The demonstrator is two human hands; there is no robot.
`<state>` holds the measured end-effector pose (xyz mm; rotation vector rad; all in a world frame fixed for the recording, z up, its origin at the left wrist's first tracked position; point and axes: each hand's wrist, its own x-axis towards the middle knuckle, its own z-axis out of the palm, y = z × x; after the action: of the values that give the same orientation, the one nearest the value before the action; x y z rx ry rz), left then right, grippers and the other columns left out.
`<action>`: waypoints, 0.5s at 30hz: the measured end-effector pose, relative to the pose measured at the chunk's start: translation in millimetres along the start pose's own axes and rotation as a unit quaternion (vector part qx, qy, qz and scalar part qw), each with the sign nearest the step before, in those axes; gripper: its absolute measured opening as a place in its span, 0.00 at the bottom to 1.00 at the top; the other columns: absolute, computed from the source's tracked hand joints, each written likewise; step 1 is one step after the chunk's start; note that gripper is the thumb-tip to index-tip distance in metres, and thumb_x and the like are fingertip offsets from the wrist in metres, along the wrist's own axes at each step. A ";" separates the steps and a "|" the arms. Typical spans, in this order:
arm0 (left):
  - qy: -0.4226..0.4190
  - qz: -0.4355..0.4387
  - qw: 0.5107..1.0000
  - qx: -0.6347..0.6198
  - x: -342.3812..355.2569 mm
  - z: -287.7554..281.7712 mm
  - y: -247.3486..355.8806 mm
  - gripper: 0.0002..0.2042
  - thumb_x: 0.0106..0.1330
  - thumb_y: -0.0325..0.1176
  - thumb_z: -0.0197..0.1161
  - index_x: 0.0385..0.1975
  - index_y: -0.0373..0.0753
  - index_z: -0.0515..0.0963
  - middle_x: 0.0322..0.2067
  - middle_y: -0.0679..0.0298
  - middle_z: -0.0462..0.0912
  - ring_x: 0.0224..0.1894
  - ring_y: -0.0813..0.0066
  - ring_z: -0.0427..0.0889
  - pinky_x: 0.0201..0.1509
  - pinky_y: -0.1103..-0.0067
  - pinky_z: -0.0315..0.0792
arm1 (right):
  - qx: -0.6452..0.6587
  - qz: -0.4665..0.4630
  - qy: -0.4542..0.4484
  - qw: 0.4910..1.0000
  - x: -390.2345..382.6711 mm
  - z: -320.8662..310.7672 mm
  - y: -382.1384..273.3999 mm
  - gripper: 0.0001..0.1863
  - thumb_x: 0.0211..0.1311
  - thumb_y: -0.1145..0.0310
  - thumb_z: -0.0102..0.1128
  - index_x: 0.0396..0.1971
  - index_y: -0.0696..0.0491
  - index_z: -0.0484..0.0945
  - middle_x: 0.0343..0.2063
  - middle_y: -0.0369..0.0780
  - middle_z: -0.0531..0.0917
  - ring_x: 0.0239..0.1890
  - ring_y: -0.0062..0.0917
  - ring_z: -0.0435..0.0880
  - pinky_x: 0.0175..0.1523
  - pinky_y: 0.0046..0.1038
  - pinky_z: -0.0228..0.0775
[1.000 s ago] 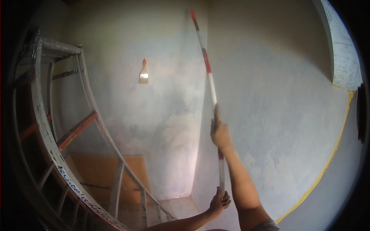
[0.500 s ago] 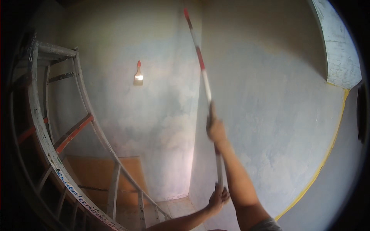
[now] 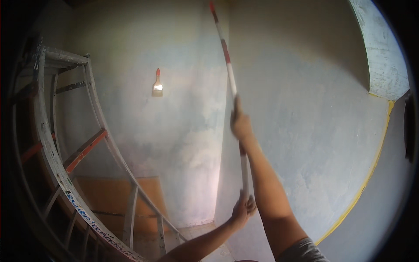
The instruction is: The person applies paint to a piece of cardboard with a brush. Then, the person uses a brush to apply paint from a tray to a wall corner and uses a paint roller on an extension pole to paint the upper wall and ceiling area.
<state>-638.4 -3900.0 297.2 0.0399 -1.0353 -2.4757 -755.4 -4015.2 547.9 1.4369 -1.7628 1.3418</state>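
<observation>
A long pole [image 3: 232, 81] banded in red and white slants up in front of the room corner, its red upper end close to the top edge of the picture. My right hand [image 3: 241, 125] is wrapped round its middle, the index finger pointing up along the shaft. Lower down, my left hand [image 3: 243, 208] grips the pole near its bottom end. Whatever the pole's top may carry cannot be made out. The wall [image 3: 187, 118] behind has a mottled blue, grey and pinkish cloud-like finish.
At the left stands a paint-spattered stepladder [image 3: 112, 150] with a reddish rung. A brown board [image 3: 148, 192] leans low against the wall behind it. A flat paintbrush [image 3: 157, 83] shows against the left wall. Yellow tape [image 3: 366, 187] edges the right wall, below a pale projecting block [image 3: 384, 56].
Both hands have pushed the pole upward, so its red end now meets the picture's top edge. My grip on it looks the same.
</observation>
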 end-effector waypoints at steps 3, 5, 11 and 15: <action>-0.015 0.008 1.000 0.020 13.5 -9.4 5.8 0.31 0.74 0.70 0.41 0.19 0.49 0.57 0.16 0.75 0.52 0.16 0.81 0.51 0.21 0.80 0.48 | -0.009 -0.015 0.015 1.000 4.9 12.2 1.8 0.36 0.76 0.68 0.44 0.79 0.45 0.43 0.23 0.59 0.82 0.23 0.54 0.82 0.30 0.49 0.75; 0.027 -0.009 0.999 -0.028 -6.4 -58.1 -37.2 0.31 0.73 0.71 0.40 0.19 0.49 0.57 0.15 0.75 0.52 0.15 0.81 0.50 0.21 0.80 0.47 | 0.006 -0.103 0.067 0.992 -39.7 50.4 28.6 0.38 0.76 0.69 0.46 0.80 0.45 0.42 0.19 0.56 0.81 0.17 0.48 0.80 0.24 0.47 0.71; 0.089 0.003 0.995 -0.044 -10.6 -48.2 -32.2 0.30 0.74 0.70 0.40 0.20 0.51 0.58 0.16 0.76 0.52 0.17 0.81 0.51 0.23 0.81 0.48 | 0.001 -0.079 0.047 0.996 -43.1 49.1 21.2 0.38 0.75 0.69 0.46 0.80 0.44 0.41 0.19 0.58 0.81 0.16 0.50 0.79 0.23 0.47 0.71; 0.016 -0.030 0.999 -0.004 19.8 -10.9 12.3 0.28 0.75 0.69 0.42 0.23 0.51 0.61 0.18 0.76 0.55 0.18 0.82 0.52 0.25 0.81 0.49 | -0.048 -0.045 0.047 0.997 15.7 20.0 8.5 0.38 0.75 0.69 0.48 0.80 0.46 0.43 0.17 0.56 0.80 0.17 0.50 0.79 0.23 0.47 0.71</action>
<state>-649.1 -3923.1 300.6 0.1081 -1.0247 -2.5245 -764.3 -4040.3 550.1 1.3633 -1.6595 1.2409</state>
